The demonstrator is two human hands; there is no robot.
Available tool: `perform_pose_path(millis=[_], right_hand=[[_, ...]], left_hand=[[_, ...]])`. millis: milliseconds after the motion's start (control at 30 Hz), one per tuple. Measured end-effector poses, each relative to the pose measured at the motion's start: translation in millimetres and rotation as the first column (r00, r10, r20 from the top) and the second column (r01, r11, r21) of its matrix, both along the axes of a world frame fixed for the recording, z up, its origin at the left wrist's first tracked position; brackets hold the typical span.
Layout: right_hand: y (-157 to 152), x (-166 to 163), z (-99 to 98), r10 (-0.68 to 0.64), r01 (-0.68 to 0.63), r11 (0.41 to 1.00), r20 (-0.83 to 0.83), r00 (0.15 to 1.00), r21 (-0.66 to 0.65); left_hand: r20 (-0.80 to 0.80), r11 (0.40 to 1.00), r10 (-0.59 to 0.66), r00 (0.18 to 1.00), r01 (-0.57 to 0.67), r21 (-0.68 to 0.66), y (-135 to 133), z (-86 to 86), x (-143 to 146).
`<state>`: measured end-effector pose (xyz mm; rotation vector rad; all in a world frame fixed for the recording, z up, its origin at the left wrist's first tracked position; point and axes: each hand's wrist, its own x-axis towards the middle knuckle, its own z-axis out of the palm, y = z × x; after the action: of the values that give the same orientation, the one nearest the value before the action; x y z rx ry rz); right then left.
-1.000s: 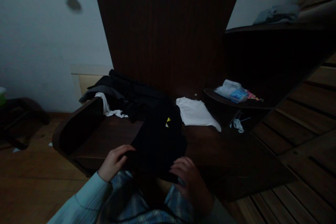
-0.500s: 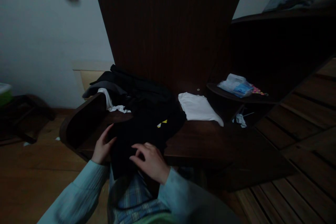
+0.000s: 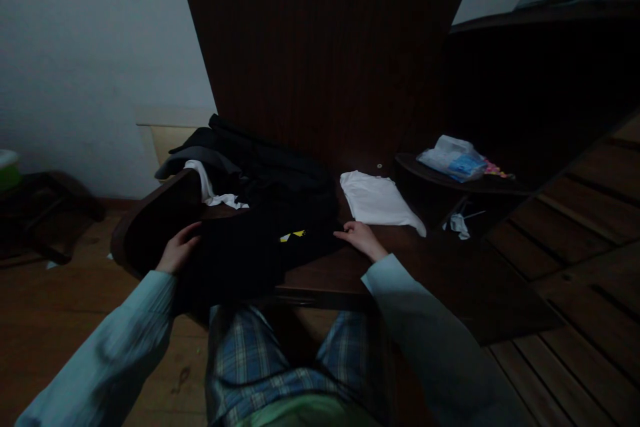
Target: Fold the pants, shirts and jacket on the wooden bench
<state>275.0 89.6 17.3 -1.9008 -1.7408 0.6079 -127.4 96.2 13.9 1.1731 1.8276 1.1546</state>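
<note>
A black garment with a small yellow mark lies spread on the dark wooden surface in front of me. My left hand grips its left edge, fingers curled over the cloth. At the garment's right edge my right hand rests, fingers bent and touching the fabric. A folded white shirt lies just beyond my right hand. Behind the black garment is a heap of dark and white clothes.
A tall dark wooden panel stands behind the surface. On a low round shelf at the right sits a plastic packet. Wooden slats run along the right. My plaid trousers show below.
Both hands have moved apart to the garment's left and right edges. The black garment now lies wider across the surface, and its yellow mark has shifted left and towards me.
</note>
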Motion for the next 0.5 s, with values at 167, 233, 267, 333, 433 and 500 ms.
perform_pose_path(millis=[167,233,267,333,433,500], right_hand=[[-20.5,8.4,4.6,0.026,-0.026,1.0,0.182,0.983,-0.008],[-37.0,19.4,7.0,0.056,-0.054,0.998,0.207,0.977,-0.014],[-45.8,24.9,7.9,0.07,-0.065,0.997,0.211,0.975,-0.03],[-61.9,35.0,9.2,0.106,-0.088,0.992,0.212,0.972,-0.093],[-76.0,48.1,10.5,0.159,-0.128,0.98,0.214,0.964,-0.155],[-77.3,55.9,11.3,0.168,-0.151,0.983,0.189,0.967,-0.101]], left_hand=[[-0.091,0.996,-0.031,0.995,0.039,0.085,4.4,-9.5,5.9],[-0.143,0.992,-0.073,0.987,0.087,0.093,6.9,-8.3,14.8],[-0.171,0.988,-0.103,0.98,0.121,0.096,8.9,-6.9,19.6],[-0.232,0.975,-0.177,0.957,0.203,0.093,14.0,-3.5,26.6],[-0.362,0.942,-0.295,0.884,0.333,0.044,19.7,2.6,27.0],[-0.495,0.922,-0.327,0.805,0.388,0.022,16.4,7.7,23.9]])
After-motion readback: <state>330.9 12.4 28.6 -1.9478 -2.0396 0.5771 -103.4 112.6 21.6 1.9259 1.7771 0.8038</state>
